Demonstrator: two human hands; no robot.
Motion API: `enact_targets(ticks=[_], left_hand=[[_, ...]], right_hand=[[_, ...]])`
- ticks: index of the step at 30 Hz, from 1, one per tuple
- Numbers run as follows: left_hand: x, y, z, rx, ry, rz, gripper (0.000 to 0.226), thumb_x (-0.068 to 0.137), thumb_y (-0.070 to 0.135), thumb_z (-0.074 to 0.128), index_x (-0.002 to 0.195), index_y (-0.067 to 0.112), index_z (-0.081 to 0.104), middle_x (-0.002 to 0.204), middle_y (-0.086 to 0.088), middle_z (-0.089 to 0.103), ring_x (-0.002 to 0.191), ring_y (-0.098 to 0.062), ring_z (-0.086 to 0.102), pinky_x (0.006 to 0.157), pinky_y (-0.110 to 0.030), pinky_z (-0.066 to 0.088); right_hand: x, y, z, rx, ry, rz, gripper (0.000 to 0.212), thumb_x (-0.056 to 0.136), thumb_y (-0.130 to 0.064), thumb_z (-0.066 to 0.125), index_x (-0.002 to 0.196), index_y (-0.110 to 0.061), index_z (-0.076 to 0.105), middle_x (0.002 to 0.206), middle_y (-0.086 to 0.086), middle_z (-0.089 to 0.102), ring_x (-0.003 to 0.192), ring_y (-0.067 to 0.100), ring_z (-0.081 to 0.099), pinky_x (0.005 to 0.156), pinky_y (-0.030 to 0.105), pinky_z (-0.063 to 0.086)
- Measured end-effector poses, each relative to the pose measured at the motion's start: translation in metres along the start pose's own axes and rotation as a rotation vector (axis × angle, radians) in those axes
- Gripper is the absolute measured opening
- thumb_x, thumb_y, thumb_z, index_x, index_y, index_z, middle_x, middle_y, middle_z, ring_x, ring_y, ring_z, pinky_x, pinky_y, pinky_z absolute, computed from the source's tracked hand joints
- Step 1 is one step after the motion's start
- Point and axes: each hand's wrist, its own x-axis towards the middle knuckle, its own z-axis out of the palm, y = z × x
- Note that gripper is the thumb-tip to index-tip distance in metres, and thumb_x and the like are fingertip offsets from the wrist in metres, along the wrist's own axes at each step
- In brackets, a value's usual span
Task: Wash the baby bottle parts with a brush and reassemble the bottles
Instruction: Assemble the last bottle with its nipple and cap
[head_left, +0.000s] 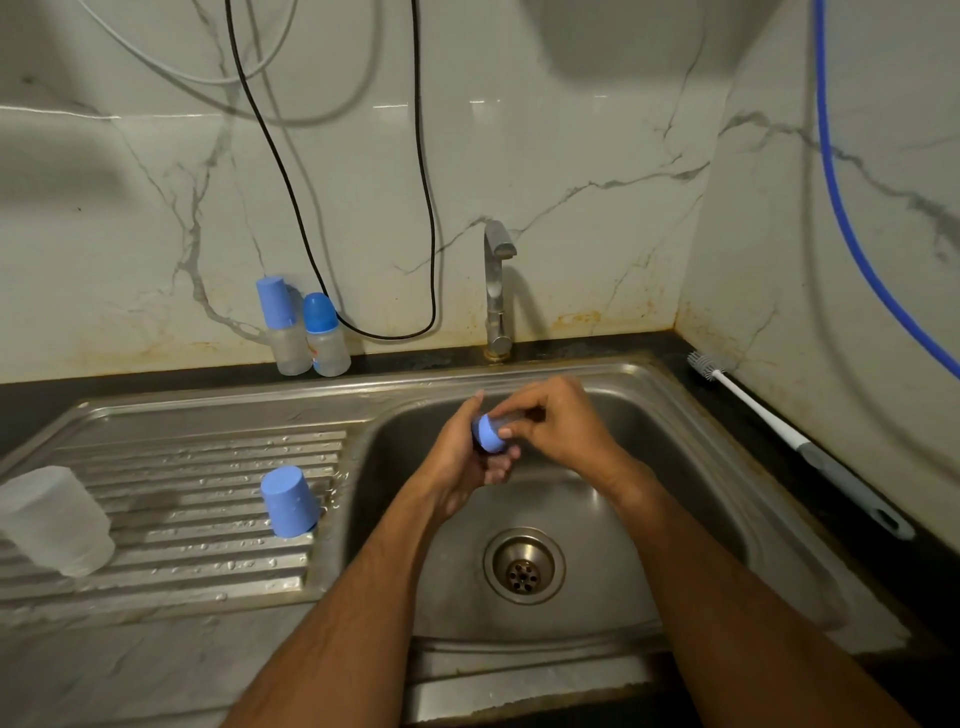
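Note:
Over the sink basin (613, 499), my left hand (457, 467) cradles a small blue bottle part (489, 434), and my right hand (556, 426) pinches it from the right with curled fingers. Most of that part is hidden by the fingers. A blue cap (288, 501) stands upside down on the wet drainboard (182, 493). A clear bottle body (54, 519) lies at the drainboard's left edge. Two assembled bottles with blue caps (278, 325) (324, 335) stand against the back wall. The white bottle brush (789, 439) lies on the dark counter to the right of the sink.
The tap (496, 291) rises behind the basin with no water running. The drain (523, 566) sits in the basin floor. A black cable (415, 218) hangs down the marble wall, and a blue hose (852, 228) runs along the right wall.

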Motion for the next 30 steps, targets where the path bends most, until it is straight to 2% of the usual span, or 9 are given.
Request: enact_targets(ticks=[3, 6, 10, 15, 19, 21, 23, 25, 30], left_hand=[[0.004, -0.005, 0.002, 0.139, 0.076, 0.112, 0.050, 0.105, 0.047, 0.039, 0.107, 0.004, 0.064, 0.076, -0.010, 0.058, 0.060, -0.014, 0.051, 0.058, -0.028, 0.043], [0.006, -0.005, 0.002, 0.250, 0.196, 0.136, 0.050, 0.105, 0.046, 0.041, 0.111, 0.002, 0.064, 0.068, -0.005, 0.057, 0.054, -0.011, 0.047, 0.053, -0.025, 0.041], [0.009, -0.004, 0.003, 0.288, 0.239, 0.115, 0.049, 0.104, 0.046, 0.043, 0.112, 0.002, 0.064, 0.068, -0.006, 0.059, 0.052, -0.009, 0.049, 0.053, -0.024, 0.043], [0.008, -0.006, -0.006, 0.109, 0.173, 0.079, 0.047, 0.106, 0.041, 0.040, 0.120, 0.003, 0.062, 0.077, -0.009, 0.062, 0.061, -0.013, 0.052, 0.060, -0.028, 0.044], [0.003, -0.004, -0.012, -0.110, 0.164, 0.093, 0.036, 0.105, 0.026, 0.044, 0.127, 0.004, 0.061, 0.113, -0.016, 0.069, 0.090, -0.024, 0.062, 0.075, -0.033, 0.052], [0.002, -0.004, -0.011, -0.149, 0.143, 0.087, 0.032, 0.105, 0.018, 0.044, 0.130, 0.004, 0.058, 0.123, -0.019, 0.066, 0.106, -0.030, 0.066, 0.085, -0.036, 0.057], [0.000, -0.004, -0.010, -0.116, 0.127, 0.103, 0.029, 0.104, 0.012, 0.045, 0.129, 0.003, 0.057, 0.124, -0.018, 0.066, 0.110, -0.031, 0.068, 0.087, -0.036, 0.058], [-0.003, -0.004, -0.011, -0.082, 0.127, 0.123, 0.027, 0.102, 0.008, 0.047, 0.127, 0.004, 0.058, 0.122, -0.018, 0.067, 0.110, -0.031, 0.068, 0.090, -0.040, 0.059], [-0.010, -0.001, -0.009, -0.017, 0.160, 0.118, 0.026, 0.100, 0.003, 0.051, 0.124, 0.005, 0.061, 0.117, -0.017, 0.070, 0.107, -0.029, 0.070, 0.094, -0.045, 0.058]], right_hand=[[-0.003, 0.000, 0.003, 0.009, 0.050, 0.076, 0.023, 0.086, -0.013, 0.078, 0.108, -0.018, 0.078, 0.104, 0.000, 0.077, 0.081, -0.002, 0.069, 0.081, 0.019, 0.058], [-0.003, 0.000, 0.002, 0.092, 0.064, 0.143, 0.021, 0.088, -0.012, 0.076, 0.109, -0.013, 0.077, 0.102, 0.007, 0.076, 0.068, 0.001, 0.072, 0.068, 0.014, 0.057], [-0.001, 0.001, -0.003, 0.098, 0.096, 0.194, 0.017, 0.088, -0.012, 0.076, 0.104, -0.012, 0.077, 0.086, -0.003, 0.074, 0.065, -0.006, 0.069, 0.064, 0.007, 0.053], [-0.001, 0.004, -0.011, 0.348, 0.091, 0.287, 0.029, 0.086, 0.002, 0.074, 0.114, -0.006, 0.072, 0.091, 0.010, 0.076, 0.078, 0.015, 0.076, 0.069, 0.026, 0.062], [-0.004, 0.004, -0.007, 0.403, 0.041, 0.329, 0.049, 0.082, 0.005, 0.077, 0.127, -0.010, 0.065, 0.099, 0.007, 0.075, 0.088, 0.017, 0.074, 0.072, 0.029, 0.063], [-0.006, 0.001, 0.001, 0.328, -0.012, 0.305, 0.051, 0.082, 0.001, 0.079, 0.129, -0.013, 0.064, 0.109, 0.001, 0.072, 0.093, 0.013, 0.072, 0.076, 0.024, 0.061], [-0.008, -0.002, 0.008, 0.271, -0.036, 0.256, 0.052, 0.081, -0.002, 0.080, 0.129, -0.013, 0.063, 0.103, -0.010, 0.068, 0.088, 0.002, 0.067, 0.071, 0.012, 0.055], [-0.010, -0.004, 0.012, 0.240, -0.033, 0.234, 0.050, 0.082, -0.005, 0.081, 0.128, -0.013, 0.064, 0.096, -0.017, 0.064, 0.080, -0.006, 0.065, 0.067, 0.006, 0.050], [-0.011, -0.005, 0.011, 0.240, 0.014, 0.246, 0.042, 0.080, -0.004, 0.082, 0.119, -0.010, 0.070, 0.098, -0.011, 0.068, 0.080, -0.011, 0.065, 0.067, 0.006, 0.050]])
